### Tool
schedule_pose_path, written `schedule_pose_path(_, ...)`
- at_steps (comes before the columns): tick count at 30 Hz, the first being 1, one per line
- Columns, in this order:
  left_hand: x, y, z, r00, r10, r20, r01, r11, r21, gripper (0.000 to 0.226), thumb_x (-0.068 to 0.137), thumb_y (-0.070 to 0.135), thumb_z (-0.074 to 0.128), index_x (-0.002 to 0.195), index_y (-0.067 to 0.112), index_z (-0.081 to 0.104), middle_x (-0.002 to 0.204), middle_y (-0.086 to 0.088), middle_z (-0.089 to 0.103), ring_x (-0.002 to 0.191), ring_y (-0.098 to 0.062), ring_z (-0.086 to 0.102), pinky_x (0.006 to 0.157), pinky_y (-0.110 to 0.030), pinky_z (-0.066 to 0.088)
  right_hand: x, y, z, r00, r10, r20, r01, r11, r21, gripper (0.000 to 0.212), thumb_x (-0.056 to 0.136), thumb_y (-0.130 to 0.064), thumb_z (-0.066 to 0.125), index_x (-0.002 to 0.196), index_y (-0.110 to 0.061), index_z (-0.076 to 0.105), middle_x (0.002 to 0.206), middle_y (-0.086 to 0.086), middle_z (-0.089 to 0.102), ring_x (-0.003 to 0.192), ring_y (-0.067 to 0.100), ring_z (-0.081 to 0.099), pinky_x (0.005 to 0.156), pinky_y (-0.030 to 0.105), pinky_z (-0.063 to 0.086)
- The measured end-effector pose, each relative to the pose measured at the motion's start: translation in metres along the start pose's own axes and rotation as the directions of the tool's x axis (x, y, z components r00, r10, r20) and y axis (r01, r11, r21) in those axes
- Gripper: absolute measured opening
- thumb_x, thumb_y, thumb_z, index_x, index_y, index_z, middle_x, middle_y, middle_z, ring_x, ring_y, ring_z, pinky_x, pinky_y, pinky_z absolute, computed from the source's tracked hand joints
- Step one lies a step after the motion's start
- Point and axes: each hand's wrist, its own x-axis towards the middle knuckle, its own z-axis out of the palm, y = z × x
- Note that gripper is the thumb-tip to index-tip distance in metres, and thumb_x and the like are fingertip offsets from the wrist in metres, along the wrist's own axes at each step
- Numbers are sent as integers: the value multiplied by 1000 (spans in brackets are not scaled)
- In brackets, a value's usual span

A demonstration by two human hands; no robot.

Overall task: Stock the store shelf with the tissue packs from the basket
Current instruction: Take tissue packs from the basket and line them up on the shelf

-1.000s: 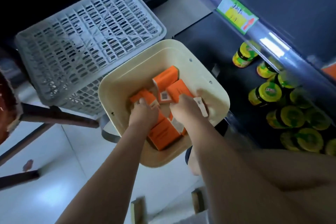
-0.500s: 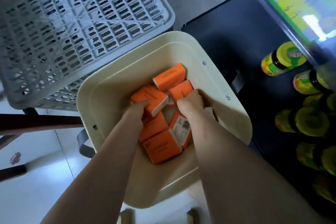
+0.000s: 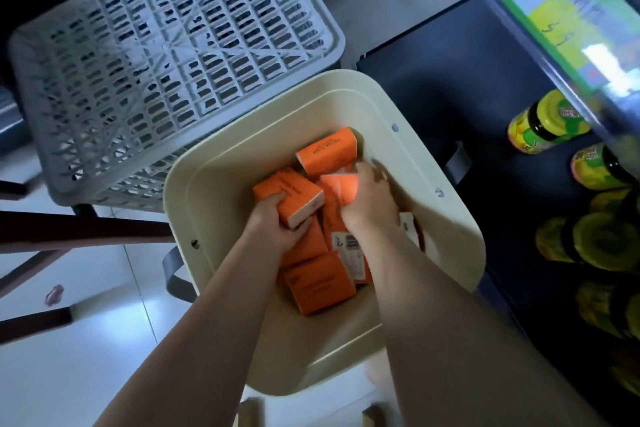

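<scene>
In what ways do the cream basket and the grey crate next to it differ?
The cream basket has solid, smooth walls, while the grey crate is an open lattice of slots. The cream basket holds orange tissue packs, with the left hand and the right hand both reaching in; nothing shows in the grey crate. The basket lies nearer the shelf with the jars. Both are plastic with rounded corners.

This is a shop aisle. On the right a dark shelf (image 3: pixel 450 87) holds rows of yellow-lidded jars (image 3: pixel 547 125), and a green and yellow price tag (image 3: pixel 561 17) sits in the clear strip on the shelf edge above them. A cream basket (image 3: pixel 214 204) of identical orange packs (image 3: pixel 322 282) stands on the pale tiled floor (image 3: pixel 69 357), with a grey crate (image 3: pixel 166 55) at far left.
</scene>
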Motion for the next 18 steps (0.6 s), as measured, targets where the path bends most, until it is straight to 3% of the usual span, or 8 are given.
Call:
schedule_pose_path(4,-31,-4,0,1000,18,20,-19,999,29,42,96,28,67,136,23,55,123,-13,65,94,-31,66,62,-43,56,-31,-17,-12,983,-160,-95,138,970,-198,34,91,-13,59,120,-27,51,125,6,54,113,34,60,89,49,55)
schedule_pose_path(8,-72,-3,-4,992,80,101,-75,996,-53,34,96,29,66,128,21,60,120,-12,70,91,-29,67,69,-39,54,-55,-31,-39,976,-143,-164,122,984,-133,31,83,-13,65,106,-28,52,120,2,56,110,32,59,82,46,56)
schedule_pose_path(11,-98,1,-13,969,123,215,-104,990,-97,28,94,30,63,121,19,66,107,-7,73,82,-25,66,64,-33,47,-71,-36,-64,976,-75,-204,106,984,145,22,78,-17,64,94,-27,52,103,-2,62,94,27,62,72,34,50)
schedule_pose_path(13,-115,5,-18,950,145,278,-124,988,-91,23,88,31,65,109,21,66,94,-1,69,76,-22,63,62,-30,41,-85,-40,-85,981,-32,-191,104,918,382,23,76,-20,72,93,-24,57,92,-7,62,83,16,61,69,30,42)
schedule_pose_path(15,-135,6,-22,929,174,327,-138,982,-130,12,89,27,64,99,21,64,89,1,67,74,-21,63,61,-30,40,-106,-43,-109,983,-20,-184,125,807,577,31,71,-23,79,94,-22,60,87,-9,64,78,12,63,69,33,49)
schedule_pose_path(18,-174,2,-21,858,240,454,-106,948,-301,14,93,16,61,106,16,66,98,-6,74,84,-27,71,71,-38,52,-145,-39,-142,990,7,-138,113,533,839,52,81,-3,79,122,-27,60,105,2,72,97,22,74,85,41,61)
